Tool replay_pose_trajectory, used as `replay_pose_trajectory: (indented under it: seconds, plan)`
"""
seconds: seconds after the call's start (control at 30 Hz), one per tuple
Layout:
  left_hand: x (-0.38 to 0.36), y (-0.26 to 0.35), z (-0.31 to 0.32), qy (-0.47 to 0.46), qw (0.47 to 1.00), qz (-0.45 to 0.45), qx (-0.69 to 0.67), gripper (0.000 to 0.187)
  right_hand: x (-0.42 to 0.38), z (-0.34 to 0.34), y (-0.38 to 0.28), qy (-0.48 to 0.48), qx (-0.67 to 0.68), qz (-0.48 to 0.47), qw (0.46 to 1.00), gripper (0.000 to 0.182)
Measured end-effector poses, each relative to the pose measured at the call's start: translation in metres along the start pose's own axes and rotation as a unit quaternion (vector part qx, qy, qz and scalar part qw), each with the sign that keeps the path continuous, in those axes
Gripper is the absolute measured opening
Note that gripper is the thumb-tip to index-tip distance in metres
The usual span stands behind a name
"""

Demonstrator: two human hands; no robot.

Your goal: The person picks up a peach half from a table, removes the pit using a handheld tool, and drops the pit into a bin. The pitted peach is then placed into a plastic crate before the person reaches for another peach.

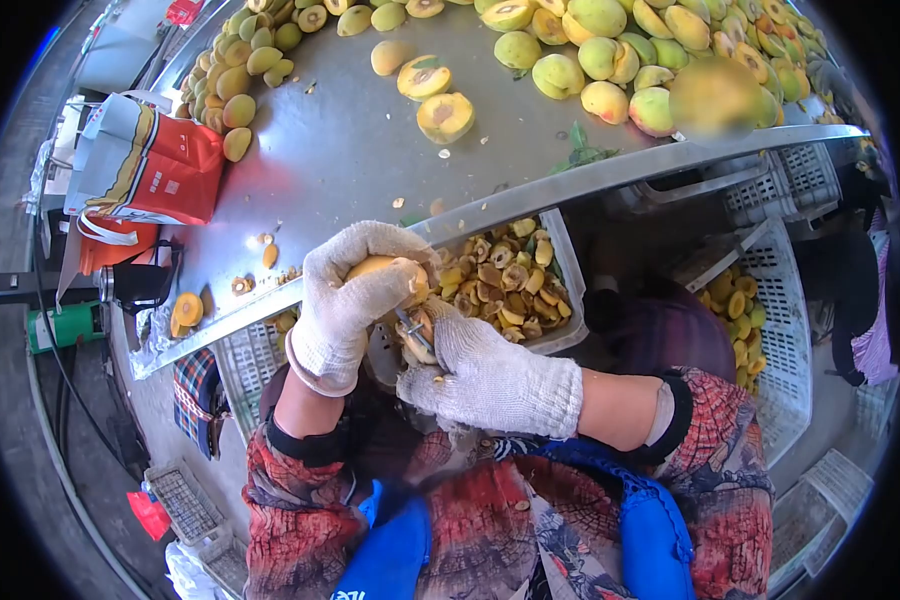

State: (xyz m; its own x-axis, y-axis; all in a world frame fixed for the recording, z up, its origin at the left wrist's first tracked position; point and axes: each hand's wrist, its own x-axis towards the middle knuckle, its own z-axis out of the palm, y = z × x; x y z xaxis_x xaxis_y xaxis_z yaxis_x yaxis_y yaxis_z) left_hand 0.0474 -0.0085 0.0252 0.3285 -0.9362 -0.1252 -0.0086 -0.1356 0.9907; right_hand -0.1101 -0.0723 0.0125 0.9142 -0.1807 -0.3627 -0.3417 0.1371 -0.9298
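Note:
My left hand (342, 305), in a white knit glove, is closed around a yellow peach (372, 266), with thumb and fingers wrapped over it. My right hand (500, 375), gloved alike, grips a small pitting tool (411, 326) with a thin metal shaft. The tool's working end lies right at the underside of the fruit, mostly covered by the gloves. Both hands are close together in front of my chest, just inside the table edge. Beneath and behind them is a crate (573, 300) of cut peach pieces and pits (510, 280).
A metal table (340, 130) carries piled peach halves (235, 85) at left and greener peaches (600, 60) at right. Its raised rim (540, 190) crosses ahead of me. A red-and-white bag (160, 160) stands left. At right, a white crate (785, 330) holds more peaches.

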Motion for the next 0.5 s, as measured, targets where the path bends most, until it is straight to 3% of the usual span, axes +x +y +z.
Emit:
replay_pose_trajectory:
  seconds: [0.07,0.17,0.27,0.37,0.5]
  plan:
    - [-0.002,0.0,0.0,0.007,1.0,-0.02,0.007,0.037,0.001,0.001,0.002,-0.011,0.002,-0.002,1.0,0.043]
    - [-0.008,-0.003,0.008,0.046,0.998,0.049,-0.015,0.022,0.001,0.003,0.007,0.015,-0.048,-0.046,0.998,0.042]
    - [-0.01,-0.004,0.011,0.058,0.996,0.063,-0.017,0.022,0.002,0.007,0.012,0.059,-0.117,-0.093,0.987,0.045]
    - [-0.011,0.007,0.013,0.059,0.996,-0.039,-0.053,0.022,0.003,0.008,0.01,0.05,-0.132,-0.077,0.987,0.047]
    - [-0.014,0.004,0.013,0.069,0.997,-0.022,-0.016,0.021,0.003,0.009,0.012,0.044,-0.121,-0.079,0.989,0.047]
